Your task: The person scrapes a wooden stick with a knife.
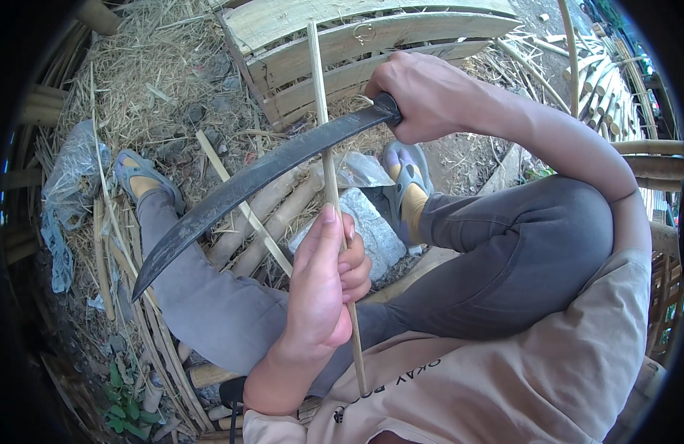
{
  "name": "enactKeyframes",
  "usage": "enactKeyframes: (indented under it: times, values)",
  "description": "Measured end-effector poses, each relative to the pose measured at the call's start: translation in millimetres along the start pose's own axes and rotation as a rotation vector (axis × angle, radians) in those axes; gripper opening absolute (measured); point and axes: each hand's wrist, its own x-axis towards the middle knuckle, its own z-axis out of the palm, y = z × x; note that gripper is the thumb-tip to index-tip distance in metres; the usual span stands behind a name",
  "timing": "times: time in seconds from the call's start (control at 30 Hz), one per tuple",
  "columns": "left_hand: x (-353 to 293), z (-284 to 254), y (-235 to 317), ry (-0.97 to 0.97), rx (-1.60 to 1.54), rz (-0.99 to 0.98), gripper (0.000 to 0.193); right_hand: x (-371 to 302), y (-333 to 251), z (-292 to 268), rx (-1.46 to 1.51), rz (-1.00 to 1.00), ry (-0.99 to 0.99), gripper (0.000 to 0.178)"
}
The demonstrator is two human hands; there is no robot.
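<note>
My left hand (pixel 331 270) is closed round a thin bamboo strip (pixel 320 89), which stands nearly upright in the view, its lower end close to my shirt. In my right hand (pixel 427 96) is the handle of a machete with a long, dark, curved blade (pixel 260 175). That blade reaches down to the left, its tip near my left shin. It crosses over the strip above my left hand; whether the two touch, I cannot tell. A second bamboo strip (pixel 242 203) lies slanted behind the blade, its lower end hidden by my left hand.
A slatted wooden crate (pixel 364 44) stands ahead. Between my feet are a pale stone block (pixel 360 233) and bamboo poles (pixel 283 211). Clear plastic (pixel 74 170) lies at the left among straw shavings (pixel 146 81). Cut bamboo pieces (pixel 601 92) are piled at the far right.
</note>
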Motion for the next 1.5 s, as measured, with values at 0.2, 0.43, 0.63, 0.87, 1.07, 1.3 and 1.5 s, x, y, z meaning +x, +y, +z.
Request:
enactKeyframes:
  times: [0.2, 0.43, 0.63, 0.87, 1.07, 1.3, 1.5]
  values:
    - [0, 0, -1, -0.044, -0.031, 0.012, 0.032, 3, 10, 14, 0.068, 0.008, 0.094, 0.027]
    - [-3, -1, 1, -0.04, -0.038, 0.002, 0.031, 7, 11, 8, -0.024, 0.063, 0.001, 0.042]
    - [-3, -1, 1, -0.06, -0.042, 0.001, 0.031, 6, 15, 6, -0.082, 0.05, 0.059, 0.042]
    - [-7, -4, 3, -0.066, -0.038, 0.001, 0.031, 5, 71, 21, 0.014, 0.226, 0.265, 0.031]
    - [-2, -3, 2, -0.074, -0.073, -0.022, 0.031, -10, 64, 26, 0.243, 0.217, 0.153, 0.02]
    - [-1, -2, 2, -0.041, -0.065, -0.008, 0.03, 9, 20, 1, 0.325, 0.11, -0.123, 0.024]
    - [-2, -5, 2, -0.038, -0.065, -0.001, 0.03, 7, -13, -1, 0.281, 0.05, -0.235, 0.033]
